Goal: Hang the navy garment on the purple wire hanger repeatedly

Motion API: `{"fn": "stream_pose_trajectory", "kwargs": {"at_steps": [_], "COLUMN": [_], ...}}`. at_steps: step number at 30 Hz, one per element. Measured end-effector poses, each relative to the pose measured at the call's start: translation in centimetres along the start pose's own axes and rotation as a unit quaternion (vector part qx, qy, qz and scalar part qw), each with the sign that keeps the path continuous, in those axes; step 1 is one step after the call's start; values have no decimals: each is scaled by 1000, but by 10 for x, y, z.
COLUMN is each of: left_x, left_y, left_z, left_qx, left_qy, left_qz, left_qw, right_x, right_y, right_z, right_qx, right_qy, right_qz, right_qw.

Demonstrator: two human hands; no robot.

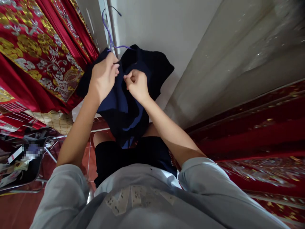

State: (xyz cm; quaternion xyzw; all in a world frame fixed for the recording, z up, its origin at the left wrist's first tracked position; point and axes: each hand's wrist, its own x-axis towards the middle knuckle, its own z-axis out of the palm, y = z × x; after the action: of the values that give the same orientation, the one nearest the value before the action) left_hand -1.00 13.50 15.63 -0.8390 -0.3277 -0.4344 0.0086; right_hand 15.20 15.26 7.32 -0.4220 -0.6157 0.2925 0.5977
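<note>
A dark navy short-sleeved shirt [116,101] hangs in front of me on a thin purple hanger [122,46]. My left hand [103,76] is closed on the cloth near the neckline, on the left side of the front. Lower and to the right, my right hand [138,84] pinches the other side of the front between thumb and fingers. A gap separates the two hands. Any button or small fastening under the fingertips is too small and too hidden to tell. The shirt's lower end falls in folds between my knees.
Red cloth with gold and silver embroidery [47,54] hangs at left. Below it, a black chair [35,167] holds assorted items. A pale wall [162,22] stands behind the shirt. Translucent sheeting [221,63] and red embroidered fabric [269,127] line the right side.
</note>
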Motion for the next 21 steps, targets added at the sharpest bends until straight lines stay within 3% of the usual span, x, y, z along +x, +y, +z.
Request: {"fn": "stream_pose_trajectory", "kwargs": {"at_steps": [2, 5, 6, 8, 10, 11, 13, 16, 21], "left_x": [5, 8, 5, -10, -35, -49, -77, -113, -146], "left_y": [-11, -70, -97, -150, -188, -199, -204, -185, -148], "left_z": [-16, -39, -44, -47, -39, -32, -13, 8, 4], "left_qx": [25, 4, -22, -100, -180, -189, -188, -133, -26], "left_qy": [65, 182, 225, 230, 241, 259, 266, 195, 47], "left_qz": [37, 52, 17, -101, -240, -279, -300, -289, -259], "left_qw": [997, 982, 974, 963, 923, 905, 897, 928, 964], "right_x": [-8, -24, -29, -36, -39, -40, -39, -37, -33], "right_y": [21, 38, 39, 37, 31, 29, 27, 32, 45], "right_z": [6, 9, 9, 7, 4, 3, -1, -8, -22], "right_qx": [-28, -30, -24, -9, 5, 9, 9, -9, -120], "right_qy": [-27, -61, -70, -96, -129, -145, -169, -195, -172], "right_qz": [41, 74, 74, 73, 71, 68, 59, 44, 8], "right_qw": [998, 995, 994, 993, 989, 987, 984, 980, 978]}}
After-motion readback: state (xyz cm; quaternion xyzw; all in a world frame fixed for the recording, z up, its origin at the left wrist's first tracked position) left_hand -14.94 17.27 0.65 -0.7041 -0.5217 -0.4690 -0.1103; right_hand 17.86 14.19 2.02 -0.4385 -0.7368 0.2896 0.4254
